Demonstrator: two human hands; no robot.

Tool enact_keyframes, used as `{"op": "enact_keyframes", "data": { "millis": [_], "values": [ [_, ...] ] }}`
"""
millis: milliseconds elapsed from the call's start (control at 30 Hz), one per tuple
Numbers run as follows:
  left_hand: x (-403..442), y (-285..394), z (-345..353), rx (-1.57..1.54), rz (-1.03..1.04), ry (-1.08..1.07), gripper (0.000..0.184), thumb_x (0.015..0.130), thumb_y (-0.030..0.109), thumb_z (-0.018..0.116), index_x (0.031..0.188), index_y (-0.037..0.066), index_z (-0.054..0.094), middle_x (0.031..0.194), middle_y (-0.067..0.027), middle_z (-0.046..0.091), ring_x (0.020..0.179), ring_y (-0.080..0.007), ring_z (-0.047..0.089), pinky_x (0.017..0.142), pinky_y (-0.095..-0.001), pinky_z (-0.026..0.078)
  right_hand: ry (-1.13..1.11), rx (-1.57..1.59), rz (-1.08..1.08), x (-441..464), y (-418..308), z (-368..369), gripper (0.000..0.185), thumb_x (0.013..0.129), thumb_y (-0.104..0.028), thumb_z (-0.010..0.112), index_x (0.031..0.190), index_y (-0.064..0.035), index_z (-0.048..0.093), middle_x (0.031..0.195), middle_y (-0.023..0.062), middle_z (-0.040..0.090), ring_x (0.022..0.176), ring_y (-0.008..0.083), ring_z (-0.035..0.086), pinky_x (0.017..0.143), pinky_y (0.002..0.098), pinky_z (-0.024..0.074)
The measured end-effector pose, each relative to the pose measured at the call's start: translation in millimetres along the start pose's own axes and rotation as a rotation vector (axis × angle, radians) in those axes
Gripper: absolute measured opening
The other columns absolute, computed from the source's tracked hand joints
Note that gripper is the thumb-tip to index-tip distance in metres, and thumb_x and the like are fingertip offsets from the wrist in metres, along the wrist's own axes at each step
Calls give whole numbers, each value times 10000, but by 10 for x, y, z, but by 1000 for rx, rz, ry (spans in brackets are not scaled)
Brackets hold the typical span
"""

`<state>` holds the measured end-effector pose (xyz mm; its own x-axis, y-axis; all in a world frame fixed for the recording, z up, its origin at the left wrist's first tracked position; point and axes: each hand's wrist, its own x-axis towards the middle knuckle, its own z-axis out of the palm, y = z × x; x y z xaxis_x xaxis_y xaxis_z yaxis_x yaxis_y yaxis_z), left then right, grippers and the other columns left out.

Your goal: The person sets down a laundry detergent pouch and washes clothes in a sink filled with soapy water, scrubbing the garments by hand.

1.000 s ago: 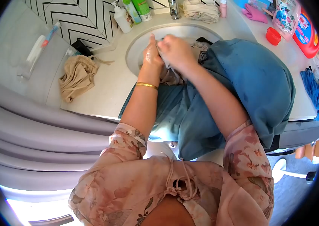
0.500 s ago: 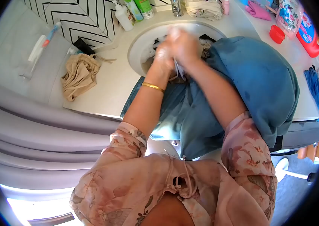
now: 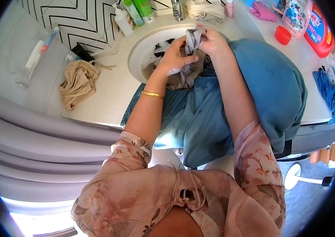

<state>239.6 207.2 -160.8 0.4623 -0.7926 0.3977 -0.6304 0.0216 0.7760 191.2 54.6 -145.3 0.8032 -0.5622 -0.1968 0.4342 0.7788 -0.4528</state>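
Observation:
Over the white washbasin (image 3: 136, 55), my right hand (image 3: 213, 42) pinches a bunched end of a wet grey cloth garment (image 3: 193, 39). The rest of the garment hangs down into the basin. My left hand (image 3: 174, 59), with suds at its wrist, is beside the cloth; its thumb stands apart from its fingers, and the fingertips are close to the fabric. Dark, sudsy fabric (image 3: 161, 48) lies in the basin. A large blue-teal garment (image 3: 268, 87) is draped over the counter front, under and beside my right forearm.
Folded beige cloth (image 3: 78, 83) lies on the counter (image 3: 108, 94) at left. Behind the basin are a pump bottle (image 3: 124, 20), a faucet (image 3: 178, 11) and a pale cloth bundle (image 3: 206, 11). At right are a red cap (image 3: 283, 35), a red detergent bottle (image 3: 319, 33) and blue cloth (image 3: 326, 91).
My hands were clasped together and blurred over the basin. Now they have come apart, the left lower, and the grey garment shows between them, held by the right. The view has shifted slightly.

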Motion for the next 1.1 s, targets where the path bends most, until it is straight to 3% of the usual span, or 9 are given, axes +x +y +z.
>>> {"op": "enact_keyframes", "data": {
  "millis": [100,200,367,533,667,700,767,967,1100],
  "values": [
    [22,-96,-5,-122,-176,-97,406,731,138,621,1103,27,504,1017,-82,547,928,-182,511,848,-284,381,-14,15,-52,-173,-69,149,204,877,-52,387,983,39,535,839,99,518,780,193,543,720,352,500],
    [62,-25,-74,-674,-463,66,269,750,142,575,996,35,550,966,-72,563,900,-182,514,837,-280,386,-95,82,-112,-53,-125,70,200,866,-64,425,1009,22,535,860,103,529,784,188,542,725,331,499],
    [71,-17,-184,-1266,-549,161,257,821,215,417,915,23,559,899,-113,605,798,-266,583,756,-392,474,-97,-638,-400,-258,77,87,396,740,-244,645,963,65,539,910,150,561,790,227,563,716,335,468],
    [138,-252,-167,-1245,-471,236,309,852,248,413,1013,4,514,964,-127,586,815,-270,581,760,-397,473,-163,-1520,-444,-124,414,-51,653,703,-458,627,992,117,520,1010,273,525,954,357,524,818,377,411],
    [171,-323,-164,-1181,-563,281,312,896,250,392,1087,15,465,1025,-128,546,888,-249,556,785,-374,469,-31,-1484,-791,-252,541,24,526,728,-417,580,888,84,562,944,268,515,881,391,516,774,376,424],
    [201,-507,-141,-1005,-255,180,311,881,248,395,1095,37,474,1053,-113,540,938,-241,532,820,-362,442,-70,-1520,-918,-351,635,69,483,730,-391,577,869,72,567,905,254,517,853,385,516,765,379,424],
    [100,-657,-93,-1136,-82,47,327,865,258,414,1104,44,477,1082,-107,525,984,-238,498,844,-355,417,-152,-1580,-1176,-571,840,179,398,733,-338,573,830,48,576,825,226,519,795,372,515,747,387,423],
    [28,6,144,-691,-402,161,385,816,288,470,1131,68,489,1167,-89,481,1121,-227,397,915,-332,341,246,-1377,-639,-348,428,170,286,768,-290,517,722,-7,527,875,241,555,826,395,545,613,450,443],
    [-76,-325,147,-1076,-283,76,349,876,348,393,1073,89,517,1079,-93,521,1014,-230,444,881,-312,352,258,-1502,-873,-473,826,134,291,788,-277,507,844,7,524,803,259,562,775,401,556,676,443,437]
  ]
}}
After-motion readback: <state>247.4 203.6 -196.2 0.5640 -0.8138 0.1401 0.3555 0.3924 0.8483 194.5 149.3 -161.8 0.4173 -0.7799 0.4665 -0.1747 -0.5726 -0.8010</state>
